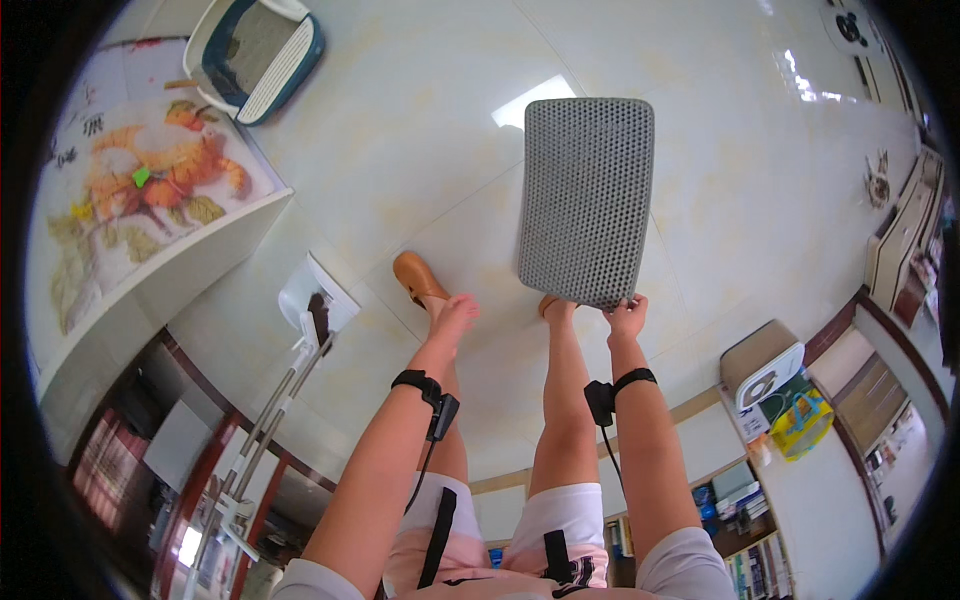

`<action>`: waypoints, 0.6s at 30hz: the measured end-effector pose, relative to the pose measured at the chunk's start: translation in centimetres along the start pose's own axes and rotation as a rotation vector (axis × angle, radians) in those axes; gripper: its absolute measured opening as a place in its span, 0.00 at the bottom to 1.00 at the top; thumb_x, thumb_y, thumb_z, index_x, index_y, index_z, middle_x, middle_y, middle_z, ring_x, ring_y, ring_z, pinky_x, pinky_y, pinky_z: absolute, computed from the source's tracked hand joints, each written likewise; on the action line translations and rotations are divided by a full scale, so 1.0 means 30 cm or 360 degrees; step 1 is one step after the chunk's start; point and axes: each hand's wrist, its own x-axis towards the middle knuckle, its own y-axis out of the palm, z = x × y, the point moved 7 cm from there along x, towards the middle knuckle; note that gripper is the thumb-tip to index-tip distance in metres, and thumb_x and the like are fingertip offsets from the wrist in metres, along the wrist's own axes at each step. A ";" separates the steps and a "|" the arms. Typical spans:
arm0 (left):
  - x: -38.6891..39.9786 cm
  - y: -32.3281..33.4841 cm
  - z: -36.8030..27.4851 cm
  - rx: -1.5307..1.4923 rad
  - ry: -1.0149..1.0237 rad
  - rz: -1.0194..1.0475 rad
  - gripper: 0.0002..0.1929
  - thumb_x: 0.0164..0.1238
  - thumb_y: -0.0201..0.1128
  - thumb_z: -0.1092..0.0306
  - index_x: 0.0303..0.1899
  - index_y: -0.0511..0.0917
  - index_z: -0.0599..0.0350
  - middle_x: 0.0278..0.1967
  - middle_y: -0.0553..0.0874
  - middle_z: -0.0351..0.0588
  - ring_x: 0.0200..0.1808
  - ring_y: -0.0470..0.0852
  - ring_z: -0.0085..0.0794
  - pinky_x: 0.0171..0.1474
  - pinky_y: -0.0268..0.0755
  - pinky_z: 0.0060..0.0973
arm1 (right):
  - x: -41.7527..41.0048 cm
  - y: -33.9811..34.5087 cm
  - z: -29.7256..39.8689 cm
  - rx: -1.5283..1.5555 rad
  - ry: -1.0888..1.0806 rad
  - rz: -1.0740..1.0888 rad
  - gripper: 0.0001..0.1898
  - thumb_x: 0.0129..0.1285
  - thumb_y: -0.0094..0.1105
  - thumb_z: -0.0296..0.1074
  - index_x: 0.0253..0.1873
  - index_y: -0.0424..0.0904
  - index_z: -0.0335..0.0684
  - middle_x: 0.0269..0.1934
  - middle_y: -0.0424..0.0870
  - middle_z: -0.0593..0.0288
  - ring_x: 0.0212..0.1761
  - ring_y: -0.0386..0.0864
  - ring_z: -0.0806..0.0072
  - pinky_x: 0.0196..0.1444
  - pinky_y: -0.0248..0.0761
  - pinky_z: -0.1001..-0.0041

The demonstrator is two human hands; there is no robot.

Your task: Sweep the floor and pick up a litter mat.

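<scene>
A grey perforated mat (589,199) with rounded corners hangs in front of me over the tiled floor. My right hand (627,316) grips it at the lower right corner, thumb and fingers pinching the edge. The mat covers most of my right foot. My left hand (453,319) is away from the mat, with its fingers loosely extended and nothing in them. Beneath it shows a brown clog (418,276) on my left foot. Both wrists wear black straps with small cabled devices.
A blue-and-white cat litter tray (281,64) stands at upper left beside a flower-printed panel (157,176). A long-handled dustpan (315,296) and a broom (321,319) stand at left. A cat (876,181) is at far right. Nearer, a bin (763,364) stands by a cabinet.
</scene>
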 end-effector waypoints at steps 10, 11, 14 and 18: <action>0.043 0.100 -0.305 0.0402 0.0232 -0.0075 0.17 0.63 0.46 0.59 0.49 0.67 0.59 0.41 0.77 0.45 0.43 0.74 0.27 0.43 0.66 0.21 | 0.150 -0.065 -0.028 0.0175 -0.0142 -0.0361 0.07 0.57 0.44 0.21 0.40 0.63 0.37 0.33 0.70 0.60 0.33 0.68 0.73 0.39 0.64 0.75; 0.041 0.096 -0.303 0.0408 0.0226 -0.0076 0.17 0.63 0.46 0.59 0.49 0.67 0.59 0.41 0.77 0.45 0.43 0.74 0.27 0.43 0.66 0.21 | 0.166 -0.081 -0.006 0.0154 -0.0230 -0.0382 0.07 0.57 0.44 0.21 0.40 0.63 0.37 0.33 0.70 0.60 0.33 0.68 0.73 0.39 0.64 0.75; 0.046 0.005 -0.309 0.0429 0.0287 -0.0139 0.16 0.64 0.45 0.60 0.49 0.67 0.59 0.39 0.77 0.45 0.42 0.75 0.27 0.44 0.65 0.21 | 0.106 -0.034 0.076 0.0150 -0.0218 -0.0407 0.07 0.56 0.44 0.20 0.39 0.64 0.37 0.31 0.70 0.60 0.31 0.68 0.73 0.38 0.64 0.75; 0.085 0.079 -0.177 0.0382 0.0087 -0.0191 0.16 0.63 0.45 0.60 0.48 0.67 0.57 0.38 0.76 0.45 0.41 0.75 0.27 0.45 0.65 0.22 | 0.145 -0.133 0.139 -0.0052 -0.0584 -0.0511 0.06 0.54 0.44 0.18 0.36 0.64 0.35 0.28 0.71 0.57 0.29 0.69 0.69 0.37 0.65 0.73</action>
